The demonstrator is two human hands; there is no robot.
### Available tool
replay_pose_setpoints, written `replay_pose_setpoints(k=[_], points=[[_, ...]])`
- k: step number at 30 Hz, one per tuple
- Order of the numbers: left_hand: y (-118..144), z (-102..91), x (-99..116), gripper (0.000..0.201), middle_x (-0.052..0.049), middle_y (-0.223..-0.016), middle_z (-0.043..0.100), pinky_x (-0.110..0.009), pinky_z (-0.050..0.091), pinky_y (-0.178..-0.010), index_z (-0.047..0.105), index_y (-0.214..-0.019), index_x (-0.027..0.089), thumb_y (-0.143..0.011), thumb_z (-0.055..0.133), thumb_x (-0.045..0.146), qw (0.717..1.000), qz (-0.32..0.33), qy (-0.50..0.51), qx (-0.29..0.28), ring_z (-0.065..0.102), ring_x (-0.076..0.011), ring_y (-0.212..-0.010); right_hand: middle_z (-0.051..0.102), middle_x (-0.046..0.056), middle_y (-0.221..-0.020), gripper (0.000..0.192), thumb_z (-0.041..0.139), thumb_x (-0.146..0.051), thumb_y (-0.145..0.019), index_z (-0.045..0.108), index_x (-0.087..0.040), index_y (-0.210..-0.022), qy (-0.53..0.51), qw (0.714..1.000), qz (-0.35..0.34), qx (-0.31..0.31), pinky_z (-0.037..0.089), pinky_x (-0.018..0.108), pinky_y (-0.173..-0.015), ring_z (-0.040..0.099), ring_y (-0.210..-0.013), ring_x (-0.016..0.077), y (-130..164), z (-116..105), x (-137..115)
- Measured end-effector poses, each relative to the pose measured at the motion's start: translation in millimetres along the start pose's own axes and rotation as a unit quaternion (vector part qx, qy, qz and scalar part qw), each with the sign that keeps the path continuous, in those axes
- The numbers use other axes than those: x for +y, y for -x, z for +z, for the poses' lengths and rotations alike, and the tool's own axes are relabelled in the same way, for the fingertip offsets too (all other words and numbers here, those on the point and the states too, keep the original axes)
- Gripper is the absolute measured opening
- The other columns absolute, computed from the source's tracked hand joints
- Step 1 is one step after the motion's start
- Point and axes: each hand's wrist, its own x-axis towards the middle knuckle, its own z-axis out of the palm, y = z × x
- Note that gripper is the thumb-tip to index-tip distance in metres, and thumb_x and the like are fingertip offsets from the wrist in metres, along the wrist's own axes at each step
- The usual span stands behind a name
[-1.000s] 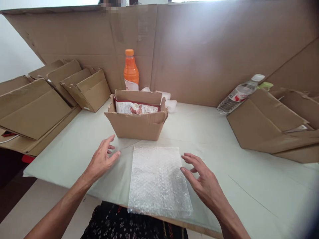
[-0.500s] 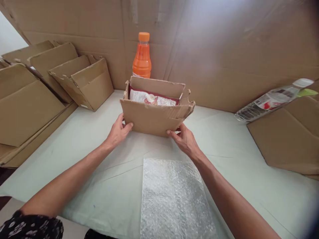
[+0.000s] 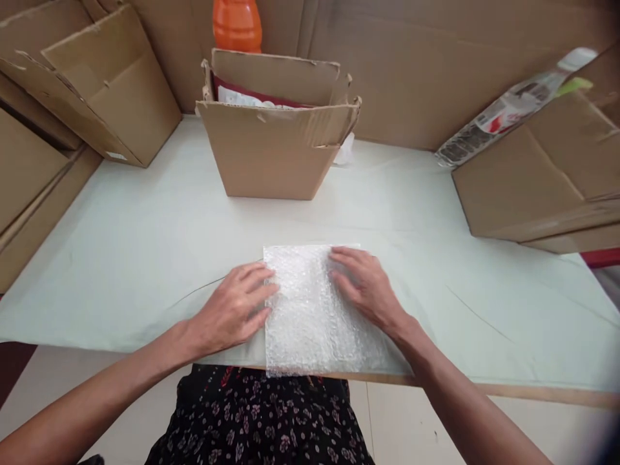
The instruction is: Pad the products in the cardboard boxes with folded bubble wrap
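A bubble wrap pouch (image 3: 303, 316) lies at the front of the table, its near end reaching just past the edge. My left hand (image 3: 237, 303) rests at its left side, fingers apart and the tips touching it. On its upper right part lies my right hand (image 3: 363, 284), fingers stretched out and also holding nothing. Beyond them stands an open-topped cardboard box (image 3: 271, 152) with a white and dark red packet (image 3: 237, 97) inside. Most of the packet is hidden by the box wall.
Behind the box is an orange bottle (image 3: 237, 26), cut off by the frame. More cardboard boxes (image 3: 130, 84) stand at the left. At the right, a clear plastic bottle (image 3: 508, 113) leans beside another cardboard box (image 3: 537, 174). A pale cloth (image 3: 402, 200) covers the table.
Both hands have let go of the cardboard box, which stays at the back, and have come down to the bubble wrap pouch. The view has tilted downward.
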Motion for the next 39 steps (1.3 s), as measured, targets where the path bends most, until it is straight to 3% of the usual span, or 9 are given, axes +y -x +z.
replay_pose_setpoints(k=[3, 8, 11, 15, 20, 23, 28, 32, 39], points=[[-1.7, 1.8, 2.4, 0.027, -0.014, -0.131, 0.068, -0.056, 0.052, -0.105, 0.068, -0.118, 0.015, -0.094, 0.056, 0.015, 0.998, 0.038, -0.021, -0.056, 0.058, -0.0326, -0.128, 0.068, 0.011, -0.134, 0.029, 0.055, -0.028, -0.097, 0.070, -0.022, -0.121, 0.021, 0.999, -0.013, -0.028, 0.052, 0.052, -0.100, 0.062, -0.125, 0.0304, 12.9, 0.4, -8.1], [14.0, -18.2, -4.6, 0.028, -0.015, -0.133, 0.066, -0.056, 0.051, -0.106, 0.067, -0.118, 0.015, -0.092, 0.057, 0.013, 1.000, -0.004, -0.001, -0.014, 0.058, -0.0307, -0.128, 0.070, 0.009, -0.131, 0.028, 0.053, -0.032, -0.101, 0.068, -0.023, -0.122, 0.029, 0.998, 0.043, 0.045, 0.053, 0.049, -0.100, 0.065, -0.121, 0.0270, 43.9, -33.5, -5.1], [30.1, -22.7, 13.2, 0.029, -0.014, -0.134, 0.066, -0.054, 0.049, -0.108, 0.066, -0.121, 0.016, -0.093, 0.059, 0.015, 1.000, 0.001, 0.020, -0.007, 0.054, -0.0299, -0.133, 0.067, 0.009, -0.135, 0.035, 0.048, -0.022, -0.100, 0.065, -0.024, -0.130, 0.035, 0.999, -0.001, -0.030, 0.056, 0.046, -0.097, 0.065, -0.121, 0.0255, 73.2, -46.5, -4.3], [42.6, -11.8, 36.9, 0.035, -0.012, -0.137, 0.065, -0.054, 0.047, -0.112, 0.066, -0.125, 0.019, -0.090, 0.063, 0.017, 0.994, 0.016, 0.062, -0.089, 0.051, -0.0308, -0.138, 0.060, 0.010, -0.146, 0.049, 0.041, -0.010, -0.097, 0.063, -0.028, -0.137, 0.066, 0.991, -0.042, -0.112, 0.055, 0.049, -0.097, 0.060, -0.129, 0.0277, 96.6, -38.8, -6.1], [43.0, -5.6, 31.4, 0.043, -0.011, -0.132, 0.068, -0.058, 0.047, -0.111, 0.065, -0.128, 0.022, -0.086, 0.061, 0.014, 0.988, -0.013, 0.115, -0.098, 0.056, -0.0317, -0.132, 0.063, 0.007, -0.143, 0.032, 0.048, -0.019, -0.100, 0.075, -0.030, -0.112, -0.018, 0.996, -0.029, -0.088, 0.051, 0.054, -0.103, 0.055, -0.136, 0.0295, 84.0, -16.9, -10.2], [41.7, -16.9, 22.3, 0.063, -0.008, -0.136, 0.067, -0.052, 0.049, -0.112, 0.056, -0.142, 0.027, -0.084, 0.048, 0.005, 0.977, -0.048, 0.183, -0.097, 0.058, -0.0267, -0.133, 0.068, 0.006, -0.134, 0.024, 0.050, -0.030, -0.102, 0.073, -0.026, -0.100, -0.156, 0.986, 0.035, -0.050, 0.049, 0.052, -0.108, 0.059, -0.132, 0.0269, 73.0, -16.4, -15.0], [38.7, -22.9, 21.4, 0.070, -0.007, -0.148, 0.060, -0.047, 0.051, -0.111, 0.044, -0.152, 0.031, -0.086, 0.050, 0.010, 0.968, -0.102, 0.198, -0.112, 0.054, -0.0254, -0.139, 0.074, 0.006, -0.118, 0.028, 0.054, -0.045, -0.100, 0.071, -0.023, -0.100, -0.355, 0.906, 0.230, -0.032, 0.053, 0.041, -0.101, 0.067, -0.114, 0.0232, 66.9, -25.2, -21.1], [24.4, -5.9, 27.4, 0.028, -0.007, -0.106, 0.077, -0.039, 0.058, -0.088, 0.070, -0.120, 0.022, -0.095, 0.058, 0.028, 0.965, -0.173, 0.195, -0.003, 0.069, -0.0235, -0.103, 0.070, 0.004, -0.086, 0.032, 0.061, -0.052, -0.092, 0.069, -0.020, -0.091, -0.374, 0.878, 0.300, 0.001, 0.055, 0.034, -0.079, 0.062, -0.075, 0.0168, 66.6, -23.6, -18.5], [-3.2, -5.9, 26.2, 0.021, -0.001, -0.079, 0.072, -0.027, 0.049, -0.060, 0.072, -0.087, 0.021, -0.091, 0.060, 0.037, 0.939, -0.282, 0.197, 0.027, 0.064, -0.0168, -0.070, 0.071, 0.006, -0.090, 0.036, 0.070, -0.051, -0.085, 0.069, -0.020, -0.104, -0.375, 0.886, 0.273, -0.013, 0.055, 0.032, -0.074, 0.066, -0.081, 0.0192, 59.1, -28.2, -20.6]])
